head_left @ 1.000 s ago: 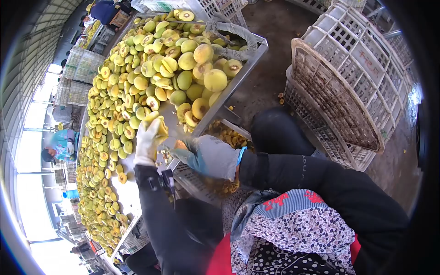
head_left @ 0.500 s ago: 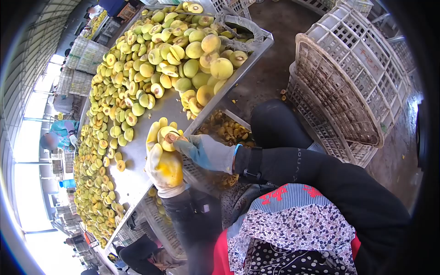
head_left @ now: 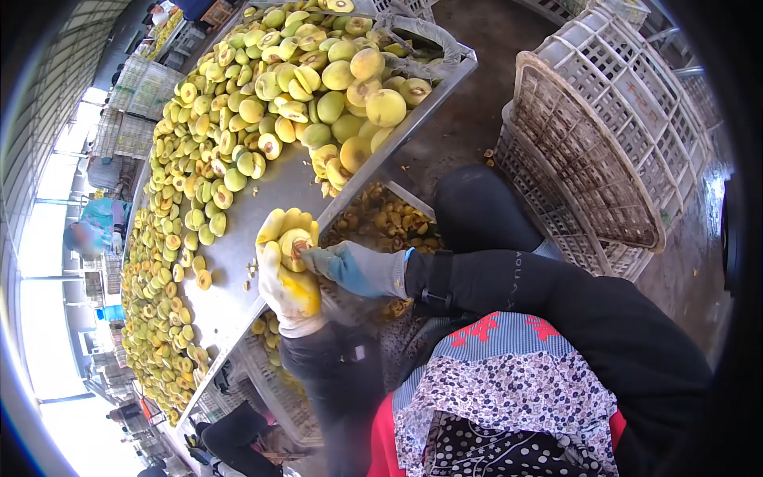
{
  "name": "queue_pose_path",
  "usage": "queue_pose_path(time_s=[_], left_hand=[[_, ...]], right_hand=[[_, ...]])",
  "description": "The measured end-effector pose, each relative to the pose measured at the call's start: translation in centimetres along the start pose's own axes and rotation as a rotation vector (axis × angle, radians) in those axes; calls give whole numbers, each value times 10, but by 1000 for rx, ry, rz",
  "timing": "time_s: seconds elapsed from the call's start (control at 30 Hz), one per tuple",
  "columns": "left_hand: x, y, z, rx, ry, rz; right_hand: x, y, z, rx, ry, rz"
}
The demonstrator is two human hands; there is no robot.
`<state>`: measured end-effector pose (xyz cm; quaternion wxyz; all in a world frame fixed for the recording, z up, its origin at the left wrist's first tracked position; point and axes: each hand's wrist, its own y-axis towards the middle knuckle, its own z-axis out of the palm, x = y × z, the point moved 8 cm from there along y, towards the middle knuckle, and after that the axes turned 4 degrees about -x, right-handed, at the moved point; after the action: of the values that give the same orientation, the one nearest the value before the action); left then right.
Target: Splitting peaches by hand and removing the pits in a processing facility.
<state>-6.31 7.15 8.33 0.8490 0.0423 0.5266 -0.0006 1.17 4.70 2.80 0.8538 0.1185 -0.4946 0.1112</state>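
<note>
My left hand [head_left: 288, 274], in a white glove stained yellow, is closed around a halved yellow peach [head_left: 292, 240]. The cut face of the peach shows a reddish-brown centre. My right hand [head_left: 354, 266], in a grey and blue glove, has its fingers pinched together against that centre. Whatever the right fingers hold, if anything, is hidden. Both hands are over the near edge of a metal table [head_left: 274, 187] heaped with yellow-green peaches [head_left: 230, 119], many of them cut open.
Below the table edge, a crate holds brown and yellow scraps [head_left: 385, 215]. Stacked white plastic baskets [head_left: 588, 151] stand on the right. A plastic crate [head_left: 274, 381] with fruit sits under the table. Across the table is another person [head_left: 99, 226]; further crates stand behind.
Peach and left hand have turned slightly, so more of the cut face shows. The right fingers remain at its centre. The view has shifted a little.
</note>
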Motion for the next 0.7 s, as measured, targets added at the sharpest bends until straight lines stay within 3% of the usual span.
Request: queue_pose_path(time_s=[0.1, 0.2, 0.23, 0.33, 0.4, 0.53, 0.57, 0.63, 0.7], left_hand=[[-9, -1, 0, -116, 116, -173], [-3, 3, -7, -218, 386, -186], [-2, 2, -6, -314, 328, -184], [-3, 9, -6, -115, 477, -155], [3, 9, -10, -78, 515, -181], [1, 7, -8, -87, 323, -70], [1, 6, -6, -120, 273, -77], [-2, 6, -2, -118, 471, -144], [2, 8, -2, -43, 592, -214]], right_hand=[[7, -6, -9, 5, -419, 240], [-1, -9, 3, 49, -279, 263], [-12, -15, 6, 113, -130, 448], [8, -39, 12, 241, 109, 835], [10, -41, 8, 266, -29, 865], [-11, -50, 34, 722, 520, 1068], [-12, -51, 37, 775, 605, 1087], [-13, -54, 43, 878, 773, 1120], [-75, -30, 26, 502, 178, 602]])
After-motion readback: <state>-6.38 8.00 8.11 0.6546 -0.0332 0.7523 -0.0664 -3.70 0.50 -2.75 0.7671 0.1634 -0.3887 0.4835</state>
